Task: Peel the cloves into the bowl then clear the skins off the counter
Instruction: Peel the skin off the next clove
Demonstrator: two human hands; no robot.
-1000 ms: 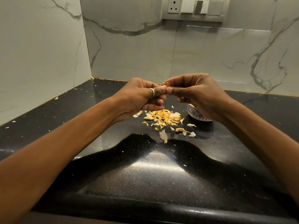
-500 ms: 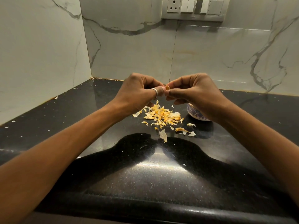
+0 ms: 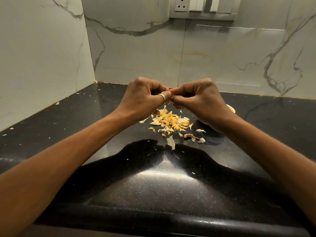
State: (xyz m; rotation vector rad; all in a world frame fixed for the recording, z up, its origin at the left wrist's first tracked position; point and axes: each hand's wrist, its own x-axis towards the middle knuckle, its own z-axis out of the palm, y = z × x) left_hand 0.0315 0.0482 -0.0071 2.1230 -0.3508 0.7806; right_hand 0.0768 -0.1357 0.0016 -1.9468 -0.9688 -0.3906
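My left hand [image 3: 145, 98] and my right hand [image 3: 200, 100] meet fingertip to fingertip above the black counter [image 3: 153, 185]. Between them they pinch a small garlic clove [image 3: 171, 91], of which only an orange sliver shows. A ring sits on my left thumb. Below the hands lies a heap of yellow and white garlic skins [image 3: 171, 122]. The bowl [image 3: 231, 108] stands behind my right hand, with only a bit of its rim showing.
Small skin flakes [image 3: 56, 103] are scattered along the counter's left and back edges. Marble walls close the corner at the left and back. A socket and switch panel [image 3: 203, 7] sits high on the back wall.
Both hands have risen slightly and closed tighter around the clove, so less of it shows. My right hand now covers more of the bowl.
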